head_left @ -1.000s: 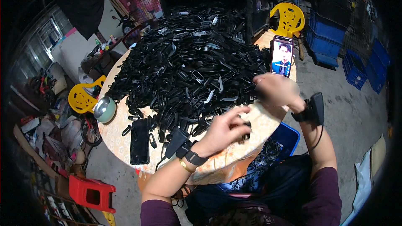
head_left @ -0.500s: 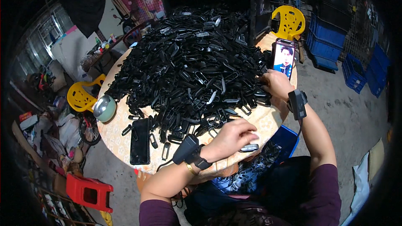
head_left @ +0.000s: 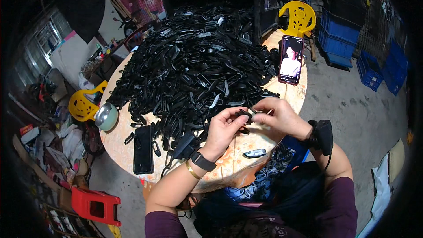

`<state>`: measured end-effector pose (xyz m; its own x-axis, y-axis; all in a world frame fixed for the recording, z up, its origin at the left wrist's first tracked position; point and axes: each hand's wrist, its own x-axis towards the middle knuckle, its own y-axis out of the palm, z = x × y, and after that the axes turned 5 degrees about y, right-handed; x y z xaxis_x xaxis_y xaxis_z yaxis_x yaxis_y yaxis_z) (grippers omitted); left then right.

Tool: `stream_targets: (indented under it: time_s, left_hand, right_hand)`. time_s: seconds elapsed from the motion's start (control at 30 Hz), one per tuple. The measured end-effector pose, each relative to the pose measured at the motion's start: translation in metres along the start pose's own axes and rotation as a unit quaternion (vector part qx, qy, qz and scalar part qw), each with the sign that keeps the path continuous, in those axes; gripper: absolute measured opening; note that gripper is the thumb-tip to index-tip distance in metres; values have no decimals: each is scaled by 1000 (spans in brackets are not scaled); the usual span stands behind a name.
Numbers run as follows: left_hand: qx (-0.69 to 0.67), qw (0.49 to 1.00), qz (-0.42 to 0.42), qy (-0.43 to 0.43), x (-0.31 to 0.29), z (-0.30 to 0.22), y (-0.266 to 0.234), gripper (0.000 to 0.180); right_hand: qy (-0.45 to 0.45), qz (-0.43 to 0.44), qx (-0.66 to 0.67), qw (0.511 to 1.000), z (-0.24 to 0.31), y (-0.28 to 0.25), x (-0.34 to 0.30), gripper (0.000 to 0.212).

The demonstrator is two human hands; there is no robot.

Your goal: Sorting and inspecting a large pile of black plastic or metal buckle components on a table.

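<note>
My two hands meet over the near right part of the tabletop, at the edge of a large heap of small black plastic parts (head_left: pixel 194 66). A small black plastic part (head_left: pixel 245 115) sits between the fingertips of my left hand (head_left: pixel 224 130), which is closed on it. My right hand (head_left: pixel 282 117) pinches at the same spot from the other side; its fingers hide whether it grips that part or a second one. On the cloth just below lies a single elongated piece with a silvery top (head_left: pixel 254 153).
A patterned cloth covers the round table (head_left: pixel 119 150). A dark phone (head_left: pixel 143 149) lies at the left; a lit phone (head_left: pixel 291 61) stands at the right. A rounded bowl (head_left: pixel 106 117) sits at the left edge. A blue crate (head_left: pixel 302 153) with more parts is below the table.
My right hand has come back from the heap beside the lit phone to meet my left. My left hand has moved left and up from beside the silvery piece and now holds a black part.
</note>
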<state>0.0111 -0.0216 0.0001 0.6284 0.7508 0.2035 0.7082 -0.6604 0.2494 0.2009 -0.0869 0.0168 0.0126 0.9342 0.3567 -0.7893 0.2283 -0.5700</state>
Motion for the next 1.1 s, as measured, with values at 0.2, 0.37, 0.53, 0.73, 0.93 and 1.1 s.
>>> stream_targets:
  time_s: [0.2, 0.37, 0.53, 0.73, 0.93, 1.1]
  left_hand:
    - [-23, 999, -21, -14, 1, 7, -6, 30]
    - [-17, 998, 26, -60, -1, -1, -4, 35]
    - [-6, 999, 38, -29, -1, -2, -2, 37]
    - [271, 952, 138, 27, -6, -7, -1, 51]
    - [97, 993, 63, 37, -3, 1, 1, 48]
    - [-84, 994, 48, -42, 1, -10, -5, 38]
  right_hand:
    - [48, -70, -334, 939, -24, -15, -9, 25]
    - [20, -65, -323, 944, -32, -14, -10, 19]
    - [20, -69, -131, 989, -13, -17, -12, 19]
    - [-169, -16, 46, 984, 17, -9, -16, 21]
    - [-139, -15, 44, 989, 7, 0, -15, 19]
    - [32, 2, 154, 987, 3, 5, -20, 21]
